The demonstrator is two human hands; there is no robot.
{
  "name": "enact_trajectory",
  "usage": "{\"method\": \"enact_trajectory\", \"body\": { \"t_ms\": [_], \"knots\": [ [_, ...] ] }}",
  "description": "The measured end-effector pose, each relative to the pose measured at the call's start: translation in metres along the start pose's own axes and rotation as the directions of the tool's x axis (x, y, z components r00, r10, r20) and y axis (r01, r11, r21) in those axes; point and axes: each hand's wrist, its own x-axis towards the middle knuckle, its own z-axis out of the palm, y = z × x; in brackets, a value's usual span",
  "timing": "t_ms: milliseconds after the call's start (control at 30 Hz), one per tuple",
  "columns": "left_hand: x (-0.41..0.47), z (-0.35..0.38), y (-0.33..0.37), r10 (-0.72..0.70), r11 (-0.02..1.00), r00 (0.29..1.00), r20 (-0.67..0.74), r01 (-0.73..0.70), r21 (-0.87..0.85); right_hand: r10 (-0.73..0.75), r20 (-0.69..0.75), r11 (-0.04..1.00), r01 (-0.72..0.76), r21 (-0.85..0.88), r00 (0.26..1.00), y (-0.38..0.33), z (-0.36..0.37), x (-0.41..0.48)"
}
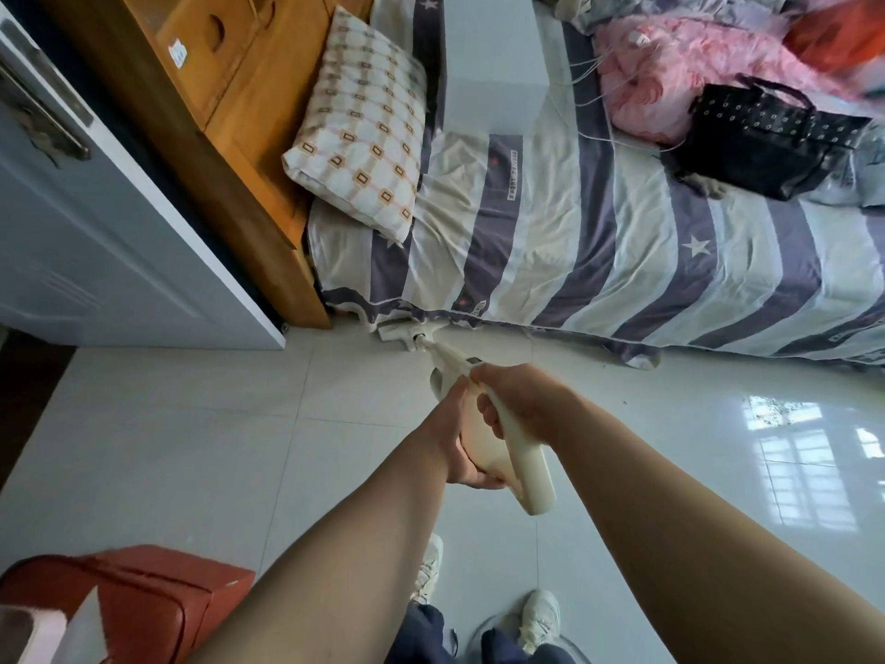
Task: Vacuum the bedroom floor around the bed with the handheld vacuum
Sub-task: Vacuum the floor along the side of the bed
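I hold a cream handheld vacuum (522, 476) in both hands above the white tiled floor (191, 424). My right hand (522, 400) grips its handle from above. My left hand (459, 438) grips the body from below and the left. The vacuum's floor head (407, 335) lies on the tiles at the bed's edge, partly under the hanging striped sheet (574, 242). The bed (670, 261) fills the upper right of the view.
A wooden headboard cabinet (230, 136) and a white door (96, 242) stand to the left. On the bed lie a patterned pillow (364, 122), a black handbag (766, 141) and a pink blanket (680, 74). A red-brown stool (129, 601) sits at lower left. My feet (483, 601) are below.
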Motion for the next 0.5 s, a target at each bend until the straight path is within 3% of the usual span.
{"method": "enact_trajectory", "body": {
  "t_ms": [500],
  "knots": [
    [-0.01,0.014,-0.003,-0.047,0.998,0.997,0.063,0.044,0.049,0.023,-0.083,0.999,-0.02,0.034,0.996,0.006,-0.01,-0.012]
  ]
}}
